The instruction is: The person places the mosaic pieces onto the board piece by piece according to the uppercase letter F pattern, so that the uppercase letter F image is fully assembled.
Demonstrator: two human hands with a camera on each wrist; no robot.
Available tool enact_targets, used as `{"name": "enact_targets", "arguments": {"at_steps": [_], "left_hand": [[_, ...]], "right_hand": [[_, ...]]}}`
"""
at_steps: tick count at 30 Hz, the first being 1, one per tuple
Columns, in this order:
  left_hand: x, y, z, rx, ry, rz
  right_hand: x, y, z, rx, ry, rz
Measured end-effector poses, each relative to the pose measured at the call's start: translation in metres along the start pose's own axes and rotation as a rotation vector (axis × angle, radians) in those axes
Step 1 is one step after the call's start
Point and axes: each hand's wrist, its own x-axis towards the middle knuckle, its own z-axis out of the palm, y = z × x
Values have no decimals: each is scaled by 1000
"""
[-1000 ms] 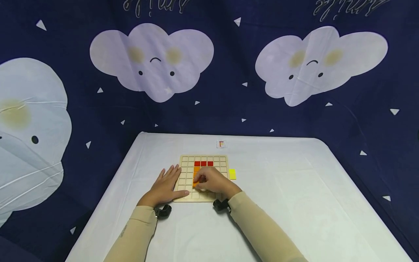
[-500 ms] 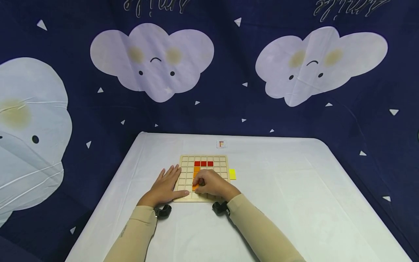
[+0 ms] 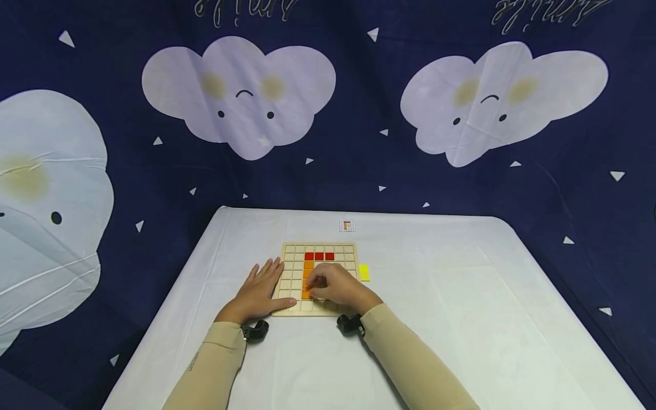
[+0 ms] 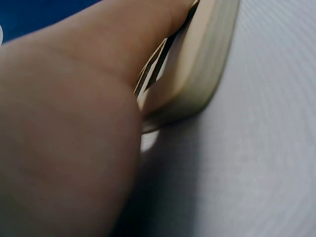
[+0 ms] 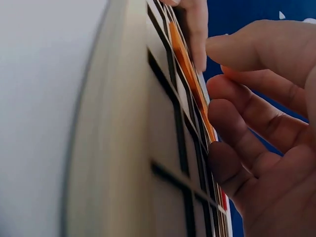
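A light wooden grid board (image 3: 287, 267) lies on the white table. Three red tiles (image 3: 319, 256) form a row near its top, and a column of several orange tiles (image 3: 308, 265) runs down from the left red one. My left hand (image 3: 258, 293) rests on the board's left side, fingers straight, thumb along the lower left corner. Over the lower orange tiles (image 5: 185, 57) hovers my right hand (image 3: 335, 286), its fingers loosely bent. In the right wrist view nothing shows between its thumb and fingers, which sit close to the orange tiles. The palm hides part of the board.
Yellow tiles (image 3: 364, 273) lie against the board's right edge. Behind the board is a small pattern card (image 3: 347, 225) with a coloured grid. A dark blue cloth with clouds hangs behind the table (image 3: 461, 296).
My right hand has let go of the lowest orange tile, which now lies in the column, and has drawn slightly right. The left hand has stayed still.
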Motion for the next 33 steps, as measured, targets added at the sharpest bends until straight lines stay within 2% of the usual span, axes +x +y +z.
{"name": "enact_targets", "arguments": {"at_steps": [4, 11, 19, 23, 33], "left_hand": [[0, 1, 0, -8, 2, -1], [0, 1, 3, -10, 31, 9], [-2, 3, -2, -5, 11, -9], [-2, 3, -2, 1, 15, 3], [0, 0, 1, 7, 17, 9]], "right_hand": [[-6, 8, -9, 33, 39, -3], [-22, 19, -36, 49, 131, 47], [-40, 44, -63, 39, 299, 84], [-49, 55, -73, 17, 360, 143], [-64, 78, -84, -19, 371, 223]]}}
